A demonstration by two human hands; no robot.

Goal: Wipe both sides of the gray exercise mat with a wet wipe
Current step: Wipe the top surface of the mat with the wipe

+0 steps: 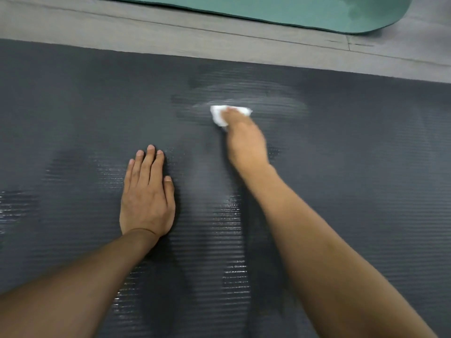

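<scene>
The gray ribbed exercise mat (pixel 353 154) lies flat and fills most of the view. Wet, shiny streaks show on it around the middle and lower left. My left hand (pixel 147 193) rests flat on the mat with straight fingers, palm down. My right hand (pixel 244 140), blurred by motion, presses a crumpled white wet wipe (pixel 218 115) onto the mat near its far edge. The wipe pokes out from under the fingers, whose tips are hidden in the blur.
Beyond the mat's far edge runs a gray plank floor (pixel 146 28). A teal mat (pixel 292 11) lies on that floor at the top of the view, its rounded corner at the upper right.
</scene>
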